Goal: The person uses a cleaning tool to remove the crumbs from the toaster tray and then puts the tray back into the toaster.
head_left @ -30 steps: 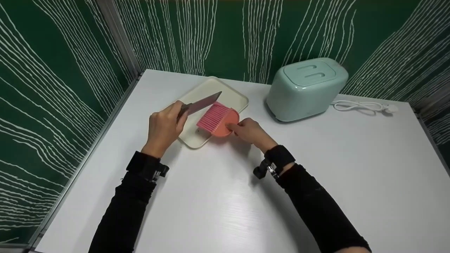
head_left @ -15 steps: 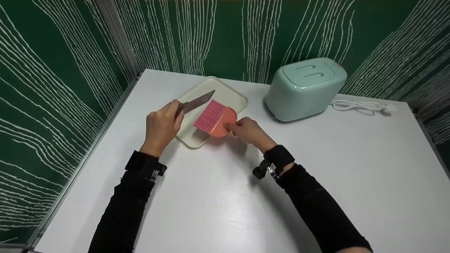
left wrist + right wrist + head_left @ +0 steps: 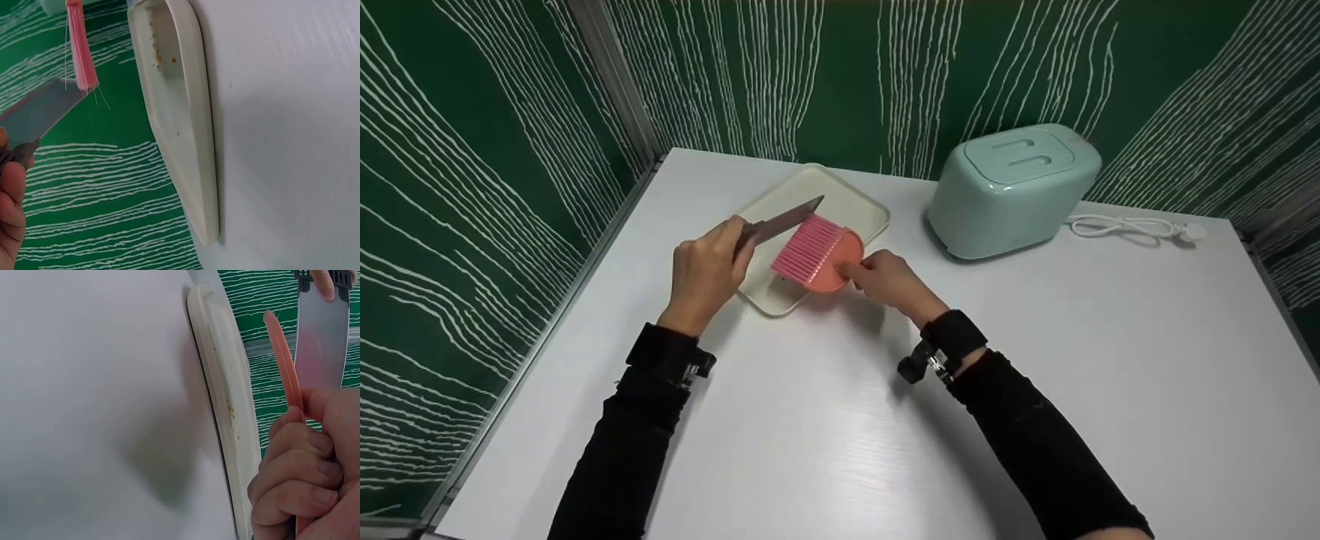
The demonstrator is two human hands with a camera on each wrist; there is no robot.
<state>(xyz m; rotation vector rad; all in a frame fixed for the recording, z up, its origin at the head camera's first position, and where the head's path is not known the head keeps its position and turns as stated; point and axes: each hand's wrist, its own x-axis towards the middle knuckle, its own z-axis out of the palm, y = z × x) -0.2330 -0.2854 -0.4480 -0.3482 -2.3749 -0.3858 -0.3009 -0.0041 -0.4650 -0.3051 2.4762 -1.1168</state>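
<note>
My left hand [image 3: 706,266] grips the dark handle of a flat metal scraper [image 3: 784,223], its wide blade slanting up to the right over the tray. With thumb and fingers, my right hand [image 3: 891,281] holds a small brush [image 3: 835,264] by its orange half-round back. The pink bristles [image 3: 82,62] point left and meet the blade's far end in the left wrist view. Both tools are raised above a cream tray [image 3: 859,206] on the table. Brown crumbs [image 3: 157,55] are scattered inside the tray.
A mint-green toaster [image 3: 1012,195] stands at the back of the white table [image 3: 825,450], right of the tray. Its white cord [image 3: 1125,225] lies coiled beside it. Green walls [image 3: 840,82] with white lines border the back and left.
The brush and my right hand have shifted slightly left. The scraper has also moved a little left with my left hand, its tip dipping slightly over the last half second.
</note>
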